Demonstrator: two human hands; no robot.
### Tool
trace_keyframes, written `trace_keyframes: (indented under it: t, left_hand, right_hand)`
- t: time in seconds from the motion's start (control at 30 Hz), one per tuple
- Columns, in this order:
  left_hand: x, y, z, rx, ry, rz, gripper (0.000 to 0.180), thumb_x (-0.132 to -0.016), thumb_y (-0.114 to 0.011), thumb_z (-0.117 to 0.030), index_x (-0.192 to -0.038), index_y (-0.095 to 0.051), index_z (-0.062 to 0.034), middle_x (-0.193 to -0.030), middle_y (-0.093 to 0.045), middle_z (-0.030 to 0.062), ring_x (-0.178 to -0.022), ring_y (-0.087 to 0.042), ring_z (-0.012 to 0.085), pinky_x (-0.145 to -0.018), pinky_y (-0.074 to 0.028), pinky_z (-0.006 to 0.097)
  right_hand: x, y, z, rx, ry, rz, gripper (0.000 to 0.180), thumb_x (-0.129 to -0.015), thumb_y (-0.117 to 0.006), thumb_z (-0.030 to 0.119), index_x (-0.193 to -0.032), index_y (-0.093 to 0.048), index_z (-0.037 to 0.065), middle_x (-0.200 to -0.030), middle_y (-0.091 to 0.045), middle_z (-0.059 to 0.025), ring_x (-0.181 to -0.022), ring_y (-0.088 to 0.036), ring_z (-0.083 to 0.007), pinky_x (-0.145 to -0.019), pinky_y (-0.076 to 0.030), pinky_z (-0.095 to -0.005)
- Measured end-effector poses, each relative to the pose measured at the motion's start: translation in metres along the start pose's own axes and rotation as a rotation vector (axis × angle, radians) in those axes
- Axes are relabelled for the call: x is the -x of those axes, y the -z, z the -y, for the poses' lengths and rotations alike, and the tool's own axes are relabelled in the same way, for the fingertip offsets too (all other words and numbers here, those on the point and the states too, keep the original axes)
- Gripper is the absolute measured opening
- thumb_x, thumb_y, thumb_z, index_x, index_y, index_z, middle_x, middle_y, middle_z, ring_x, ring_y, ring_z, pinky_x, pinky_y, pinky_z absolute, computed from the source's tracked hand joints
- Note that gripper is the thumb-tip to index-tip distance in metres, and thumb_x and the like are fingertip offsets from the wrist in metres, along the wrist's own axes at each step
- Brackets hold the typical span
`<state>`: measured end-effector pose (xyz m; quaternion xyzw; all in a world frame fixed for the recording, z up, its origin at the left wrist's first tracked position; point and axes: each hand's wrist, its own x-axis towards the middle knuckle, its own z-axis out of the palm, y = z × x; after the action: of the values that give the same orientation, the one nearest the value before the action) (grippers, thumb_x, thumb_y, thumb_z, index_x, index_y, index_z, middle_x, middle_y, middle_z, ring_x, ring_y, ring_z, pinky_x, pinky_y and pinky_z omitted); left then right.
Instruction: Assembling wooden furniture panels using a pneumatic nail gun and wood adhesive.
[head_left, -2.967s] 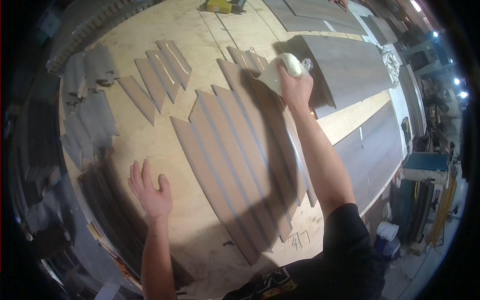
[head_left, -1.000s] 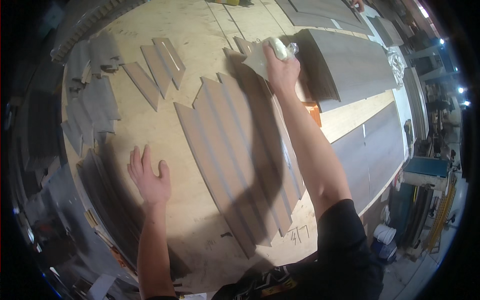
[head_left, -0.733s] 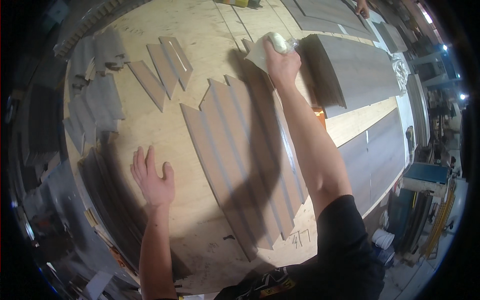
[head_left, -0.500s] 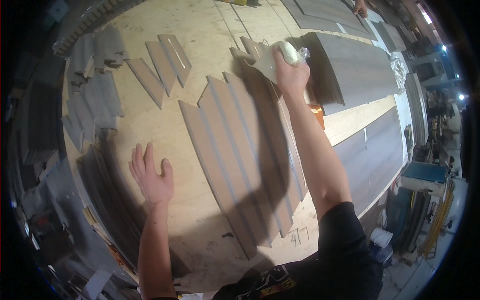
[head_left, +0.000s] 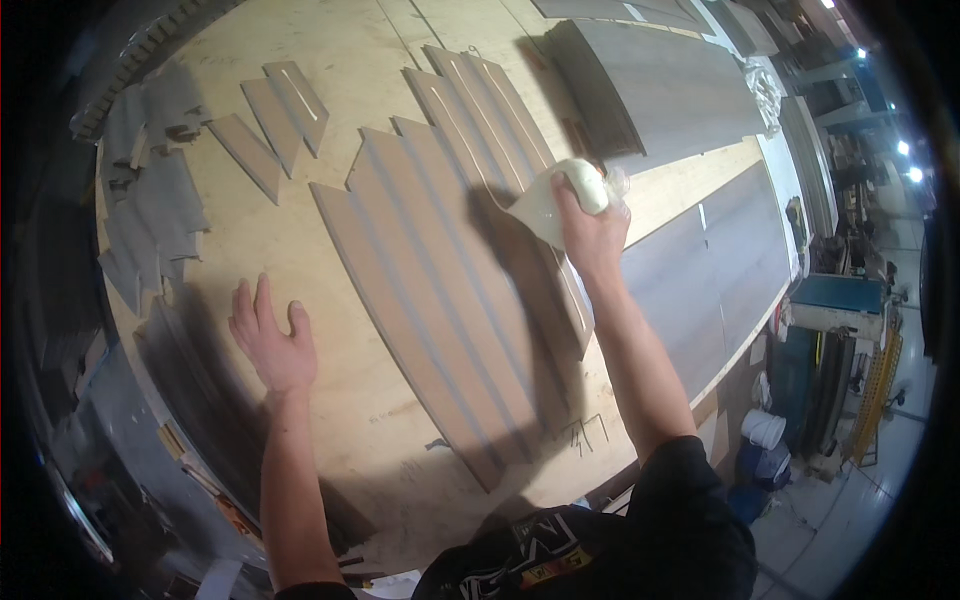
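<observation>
My right hand is closed around a clear plastic bag of white glue, its tip pointing left, just over the wooden strips. These brown strips with grey edges lie side by side on the table, their ends stepped. Thin white glue lines run along several strips on the right, and one ends near the bag's tip. My left hand holds nothing, fingers apart, over the bare wood left of the strips; whether it touches the table I cannot tell.
Shorter strips lie beyond, one with a glue line. Stacked dark boards stand at the far right, with a large grey panel nearer. Grey offcuts and a dark stack line the table's left side.
My right hand has come nearer with the glue bag, and a glue line now trails behind its tip along a strip. The view has shifted slightly; my left hand stays open in about the same place.
</observation>
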<state>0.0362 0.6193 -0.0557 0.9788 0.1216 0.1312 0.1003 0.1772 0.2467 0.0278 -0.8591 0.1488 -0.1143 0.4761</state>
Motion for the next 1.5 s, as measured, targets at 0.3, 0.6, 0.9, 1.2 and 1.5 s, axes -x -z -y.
trace_keyframes:
  t: [0.3,0.6,0.9,1.2,1.5]
  left_hand:
    - [0.0,-0.007,0.006,-0.027,-0.062,-0.046,0.056,-0.097,-0.062,-0.028,-0.148,-0.051,-0.0089,-0.151,-0.047,0.0257,-0.14,-0.044,0.0447,-0.114,-0.032,0.062]
    - [0.005,-0.017,0.015,-0.075,-0.084,-0.062,0.056,-0.1,-0.06,-0.032,-0.151,-0.048,-0.0122,-0.155,-0.046,0.0218,-0.144,-0.041,0.0422,-0.117,-0.03,0.06]
    - [0.005,-0.021,0.017,-0.08,-0.063,-0.064,0.056,-0.1,-0.059,-0.035,-0.151,-0.049,-0.0129,-0.156,-0.046,0.0198,-0.146,-0.039,0.0395,-0.12,-0.026,0.058]
    - [0.003,-0.009,0.017,-0.054,-0.04,-0.063,0.057,-0.096,-0.063,-0.031,-0.148,-0.051,-0.0103,-0.153,-0.046,0.0238,-0.144,-0.041,0.0409,-0.12,-0.027,0.059]
    - [0.001,0.001,-0.002,0.012,0.058,0.009,0.061,-0.093,-0.065,-0.028,-0.15,-0.05,-0.0105,-0.156,-0.041,0.0199,-0.148,-0.034,0.0384,-0.122,-0.023,0.058]
  right_hand:
    - [0.075,0.068,-0.043,-0.005,-0.203,0.016,0.036,-0.085,-0.082,0.031,-0.106,-0.075,0.002,-0.093,-0.075,-0.0083,-0.089,-0.072,-0.0178,-0.082,-0.057,-0.0354]
    - [0.142,0.125,-0.071,0.098,-0.273,0.061,0.032,-0.085,-0.083,0.023,-0.104,-0.073,-0.001,-0.09,-0.074,-0.0074,-0.083,-0.071,-0.0156,-0.077,-0.057,-0.0324]
    - [0.15,0.143,-0.084,0.243,-0.035,0.164,0.031,-0.082,-0.083,0.02,-0.103,-0.073,0.0,-0.092,-0.074,-0.0072,-0.084,-0.071,-0.0161,-0.078,-0.057,-0.0323]
    - [0.049,0.073,-0.016,-0.366,-0.252,-0.055,0.037,-0.094,-0.073,0.032,-0.11,-0.073,-0.001,-0.099,-0.071,-0.0071,-0.092,-0.065,-0.0157,-0.081,-0.052,-0.0327]
    - [-0.035,-0.069,0.043,-0.244,-0.005,0.136,0.035,-0.09,-0.079,0.036,-0.103,-0.078,0.003,-0.076,-0.067,-0.003,-0.07,-0.06,-0.0101,-0.066,-0.049,-0.0303]
